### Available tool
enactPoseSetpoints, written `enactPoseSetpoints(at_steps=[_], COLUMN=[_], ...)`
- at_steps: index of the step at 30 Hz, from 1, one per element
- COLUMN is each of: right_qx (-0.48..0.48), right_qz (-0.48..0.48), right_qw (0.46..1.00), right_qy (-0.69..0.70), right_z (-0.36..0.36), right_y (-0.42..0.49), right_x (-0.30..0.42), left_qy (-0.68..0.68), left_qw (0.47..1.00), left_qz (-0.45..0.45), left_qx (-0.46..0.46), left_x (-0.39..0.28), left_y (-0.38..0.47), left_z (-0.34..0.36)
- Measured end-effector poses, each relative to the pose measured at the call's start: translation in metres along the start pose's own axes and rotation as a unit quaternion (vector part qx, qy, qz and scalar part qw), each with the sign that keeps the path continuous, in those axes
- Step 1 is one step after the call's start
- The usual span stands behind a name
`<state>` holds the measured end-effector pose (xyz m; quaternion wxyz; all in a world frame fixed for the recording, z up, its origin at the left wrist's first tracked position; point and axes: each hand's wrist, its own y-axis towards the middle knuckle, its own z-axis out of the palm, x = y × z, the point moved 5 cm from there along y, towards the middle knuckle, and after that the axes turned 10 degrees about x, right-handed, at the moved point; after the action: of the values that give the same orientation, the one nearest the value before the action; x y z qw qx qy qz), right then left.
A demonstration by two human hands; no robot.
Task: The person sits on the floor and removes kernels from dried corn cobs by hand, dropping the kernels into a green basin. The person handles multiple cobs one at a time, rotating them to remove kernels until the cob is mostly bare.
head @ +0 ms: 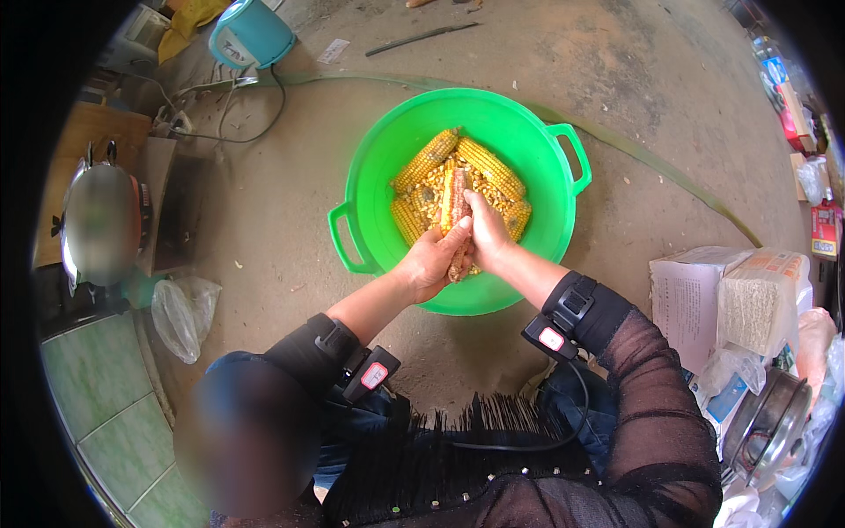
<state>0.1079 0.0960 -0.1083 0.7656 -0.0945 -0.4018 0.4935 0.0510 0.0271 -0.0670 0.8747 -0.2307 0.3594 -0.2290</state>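
Both of my hands grip one partly shelled corn cob (457, 195) over a green plastic tub (370, 158). Yellow kernels still line the cob's left side, while its right side is bare and reddish. My left hand (432, 257) wraps the lower part, its thumb lying across the cob. On the right side, my right hand (490, 228) presses its thumb against the bare stretch. Below lie loose kernels (432, 178) and several whole ears, among them an ear at upper left (426, 158) and another at upper right (492, 168). My fingers hide some of the tub's contents.
The tub has a left handle (343, 237) and a right handle (581, 158). A flat green hose (647, 155) crosses the concrete floor behind it. At upper left stands a blue kettle (254, 33) with a cord. Boxes (693, 303) and metal pans (766, 422) crowd the right.
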Motion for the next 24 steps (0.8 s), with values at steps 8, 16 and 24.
enactPoseSetpoints(at_steps=[8, 16, 24], right_qx=[0.035, -0.016, -0.03], right_qz=[0.023, -0.013, 0.017], right_qw=[0.999, 0.999, 0.999], right_qy=[0.021, -0.032, -0.015], right_z=[0.005, 0.007, -0.001], right_y=[-0.001, -0.006, -0.001], right_x=[0.017, 0.013, 0.013], left_qy=[-0.114, -0.08, -0.08], left_qw=[0.989, 0.994, 0.995], left_qz=[-0.01, -0.016, 0.007], left_qx=[0.094, 0.074, 0.059], left_x=[-0.011, -0.005, -0.009], left_y=[-0.004, -0.005, -0.006], left_z=[0.009, 0.006, 0.009])
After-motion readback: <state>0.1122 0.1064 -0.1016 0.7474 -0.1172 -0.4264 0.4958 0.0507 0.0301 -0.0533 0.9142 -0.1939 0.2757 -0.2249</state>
